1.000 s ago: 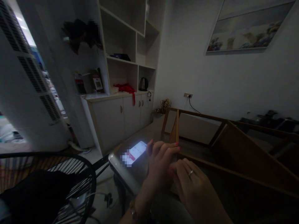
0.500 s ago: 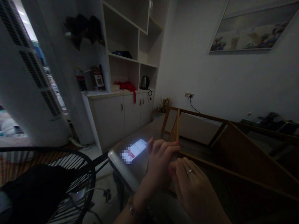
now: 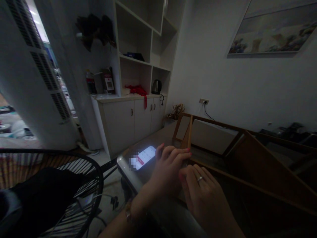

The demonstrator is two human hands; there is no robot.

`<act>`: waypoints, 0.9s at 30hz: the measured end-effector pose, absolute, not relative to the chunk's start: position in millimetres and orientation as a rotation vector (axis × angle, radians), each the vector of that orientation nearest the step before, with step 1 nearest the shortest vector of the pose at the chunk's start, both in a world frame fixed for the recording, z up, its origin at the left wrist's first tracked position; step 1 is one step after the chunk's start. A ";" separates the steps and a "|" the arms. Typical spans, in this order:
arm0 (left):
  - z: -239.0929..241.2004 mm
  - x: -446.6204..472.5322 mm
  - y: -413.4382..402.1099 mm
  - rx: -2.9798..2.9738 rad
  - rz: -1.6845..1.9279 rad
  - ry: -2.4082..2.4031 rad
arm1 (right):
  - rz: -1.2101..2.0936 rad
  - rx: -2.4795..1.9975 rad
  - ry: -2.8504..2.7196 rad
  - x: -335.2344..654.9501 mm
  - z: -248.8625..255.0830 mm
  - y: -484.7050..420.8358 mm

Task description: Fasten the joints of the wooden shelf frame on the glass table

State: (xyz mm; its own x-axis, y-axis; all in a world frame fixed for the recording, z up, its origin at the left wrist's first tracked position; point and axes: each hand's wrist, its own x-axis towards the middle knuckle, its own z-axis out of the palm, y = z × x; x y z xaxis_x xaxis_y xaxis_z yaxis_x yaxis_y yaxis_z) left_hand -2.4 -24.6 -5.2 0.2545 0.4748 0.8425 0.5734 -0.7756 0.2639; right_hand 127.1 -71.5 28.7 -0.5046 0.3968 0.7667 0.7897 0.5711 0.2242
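Note:
My left hand (image 3: 168,168) rests on the dark table top (image 3: 138,180), its fingers loosely stretched and side by side, nails painted red. Just left of its fingertips a lit phone (image 3: 145,157) lies flat on the table, screen up. My right hand (image 3: 203,196), with a ring on one finger, lies flat beside the left, and its fingertips touch the left hand's underside. I see nothing held in either hand. Both hands sit against the near rail of a brown wooden frame (image 3: 237,145) lying on the table.
A black wire fan guard (image 3: 74,185) stands low at the left with a dark cloth on it. A white cabinet with shelves (image 3: 133,115), a kettle (image 3: 156,87) and a red cloth stands against the far wall. A tall white air conditioner (image 3: 37,82) is at the left.
The view has swung slightly, so the room has shifted right in frame. Both hands stay in place beside the phone, and the left forearm now shows more.

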 end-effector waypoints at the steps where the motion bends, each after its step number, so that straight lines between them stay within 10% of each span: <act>1: -5.1 -3.7 -24.3 -2.420 -1.544 -1.008 | -0.753 -0.948 -2.130 127.2 28.4 -72.1; 27: -5.9 -3.9 -24.9 -2.451 -1.465 -1.101 | -0.834 -0.908 -2.164 141.8 37.6 -81.2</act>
